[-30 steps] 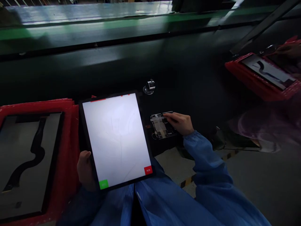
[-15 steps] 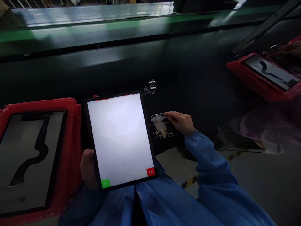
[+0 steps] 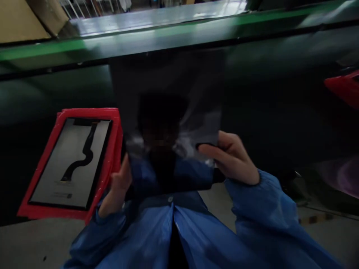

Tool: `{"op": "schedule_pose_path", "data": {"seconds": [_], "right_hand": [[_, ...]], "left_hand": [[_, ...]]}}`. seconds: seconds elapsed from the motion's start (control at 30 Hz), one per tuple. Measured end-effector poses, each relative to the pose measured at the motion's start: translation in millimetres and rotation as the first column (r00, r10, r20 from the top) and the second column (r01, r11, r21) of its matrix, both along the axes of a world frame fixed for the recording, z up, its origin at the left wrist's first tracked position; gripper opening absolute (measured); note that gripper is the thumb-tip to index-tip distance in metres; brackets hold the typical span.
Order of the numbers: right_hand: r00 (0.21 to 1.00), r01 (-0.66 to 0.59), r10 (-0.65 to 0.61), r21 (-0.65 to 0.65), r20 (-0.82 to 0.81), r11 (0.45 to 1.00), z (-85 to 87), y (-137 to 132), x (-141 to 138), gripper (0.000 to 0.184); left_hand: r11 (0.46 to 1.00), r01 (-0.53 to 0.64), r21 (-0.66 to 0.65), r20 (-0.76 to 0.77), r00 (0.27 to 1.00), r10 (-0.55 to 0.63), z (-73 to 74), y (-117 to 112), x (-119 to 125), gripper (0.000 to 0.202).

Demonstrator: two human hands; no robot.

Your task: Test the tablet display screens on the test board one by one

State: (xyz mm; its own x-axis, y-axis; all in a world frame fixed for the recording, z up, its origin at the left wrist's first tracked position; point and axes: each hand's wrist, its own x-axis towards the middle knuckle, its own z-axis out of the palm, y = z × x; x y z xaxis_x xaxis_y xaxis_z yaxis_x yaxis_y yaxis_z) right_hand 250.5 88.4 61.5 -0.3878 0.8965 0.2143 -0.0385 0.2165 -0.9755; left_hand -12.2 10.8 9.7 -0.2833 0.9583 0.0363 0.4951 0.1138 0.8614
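A dark, glossy display panel [image 3: 171,82] stands tilted up in front of me, unlit and full of reflections. My left hand [image 3: 119,186] holds its lower left edge; the fingers behind it are hidden. Round the right edge closes my right hand [image 3: 234,158], one digit lying across the front face. To the left lies another display panel [image 3: 78,145], back side up, with a curved black flex cable [image 3: 84,157] on its grey surface. Red wrapping [image 3: 114,149] sits beneath that one. The circuit board and the small metal counter are out of sight.
A green-edged ledge [image 3: 174,31] runs along the far side of the dark bench. Cardboard [image 3: 22,22] stands at the back left. More red wrapping [image 3: 346,87] shows at the right edge. Pale floor [image 3: 28,243] is visible below.
The panel's white lit screen has gone dark, and the panel is raised and tilted more upright. My right hand has left the circuit board for the panel's right edge. The view has turned left.
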Motion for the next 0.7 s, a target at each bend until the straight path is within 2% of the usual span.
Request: {"op": "schedule_pose_path", "data": {"seconds": [0.03, 0.1, 0.17, 0.2, 0.23, 0.3, 0.33, 0.37, 0.43, 0.5, 0.63, 0.67, 0.7], "right_hand": [[0.997, 0.08, -0.081, 0.092, 0.018, 0.993, -1.4, 5.7, 1.0, 0.015], [0.961, 0.249, -0.273, 0.283, 0.047, 0.926, -7.5, 17.1, 1.6, 0.016], [0.905, 0.33, -0.414, 0.454, 0.097, 0.828, -17.2, 28.3, 0.3, 0.019], [0.885, 0.325, -0.448, 0.519, 0.127, 0.79, -23.1, 33.8, -0.6, 0.022], [0.881, 0.28, -0.443, 0.573, 0.164, 0.77, -29.5, 39.3, -1.2, 0.025], [0.906, 0.102, -0.346, 0.669, 0.242, 0.736, -42.5, 50.1, -0.9, 0.028], [0.917, -0.012, -0.277, 0.714, 0.287, 0.7, -48.7, 55.2, 0.2, 0.03], [0.917, -0.125, -0.216, 0.754, 0.337, 0.645, -54.5, 60.1, 1.9, 0.033], [0.877, -0.338, -0.142, 0.8, 0.458, 0.496, -64.3, 68.5, 6.4, 0.037], [0.816, -0.47, -0.139, 0.784, 0.561, 0.406, -71.7, 74.9, 11.3, 0.036], [0.754, -0.561, -0.151, 0.746, 0.639, 0.358, -79.6, 80.1, 19.7, 0.031], [0.755, -0.566, -0.145, 0.747, 0.639, 0.347, -80.6, 79.9, 21.5, 0.031], [0.758, -0.57, -0.137, 0.75, 0.638, 0.336, -81.5, 79.3, 23.2, 0.031]], "left_hand": [[0.988, 0.148, -0.032, -0.111, 0.982, -0.151, -5.4, -2.4, -1.8, 0.036], [0.911, 0.409, -0.054, -0.355, 0.845, -0.4, -20.2, -6.8, 0.3, 0.04], [0.824, 0.557, -0.106, -0.61, 0.618, -0.496, -36.2, -10.2, 9.8, 0.049], [0.8, 0.587, -0.12, -0.687, 0.533, -0.494, -43.0, -11.5, 16.5, 0.052], [0.792, 0.599, -0.119, -0.716, 0.5, -0.486, -48.6, -12.7, 23.6, 0.054], [0.789, 0.605, -0.108, -0.708, 0.51, -0.488, -55.7, -14.4, 36.2, 0.053], [0.79, 0.603, -0.115, -0.679, 0.533, -0.506, -57.3, -14.9, 40.5, 0.049], [0.791, 0.597, -0.13, -0.637, 0.561, -0.528, -57.8, -15.4, 42.9, 0.044], [0.78, 0.602, -0.169, -0.543, 0.604, -0.583, -55.0, -16.3, 41.6, 0.035], [0.73, 0.657, -0.189, -0.465, 0.595, -0.656, -47.3, -18.0, 32.5, 0.03], [0.543, 0.822, -0.172, -0.231, 0.502, -0.833, -24.2, -24.4, 3.1, 0.035], [0.515, 0.838, -0.179, -0.174, 0.488, -0.855, -19.3, -26.3, -4.2, 0.038], [0.509, 0.839, -0.191, -0.14, 0.49, -0.86, -15.2, -28.2, -10.7, 0.039]]}}
